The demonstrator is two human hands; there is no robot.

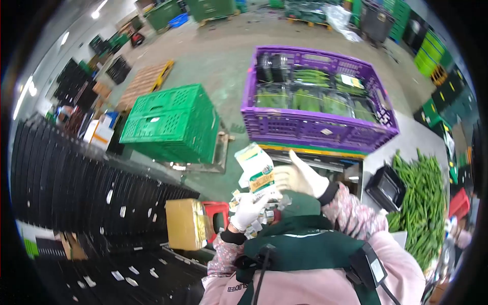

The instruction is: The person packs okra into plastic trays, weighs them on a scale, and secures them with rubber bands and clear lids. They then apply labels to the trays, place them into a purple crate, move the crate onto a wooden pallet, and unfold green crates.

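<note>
Both of my hands wear white gloves and are near the centre of the view. My left hand (pixel 249 211) is closed on the lower end of a printed label sheet (pixel 262 182), white with green and orange print. Beside the sheet's right edge is my right hand (pixel 303 178), its thumb raised and fingers apart from the thumb; the fingertips reach the label's edge. Another pale label part (pixel 251 156) sticks up above the printed one. Beyond my hands stands a purple crate (pixel 320 129) holding black trays of green vegetables (pixel 311 78) under clear film.
A heap of long green pods (pixel 422 198) and an empty black tray (pixel 386 188) lie on the right table. Green crates (pixel 173 122) stand on a pallet ahead left. Black tray stacks (pixel 76 188), a cardboard box (pixel 185 223) and a red stool (pixel 217 209) are at left.
</note>
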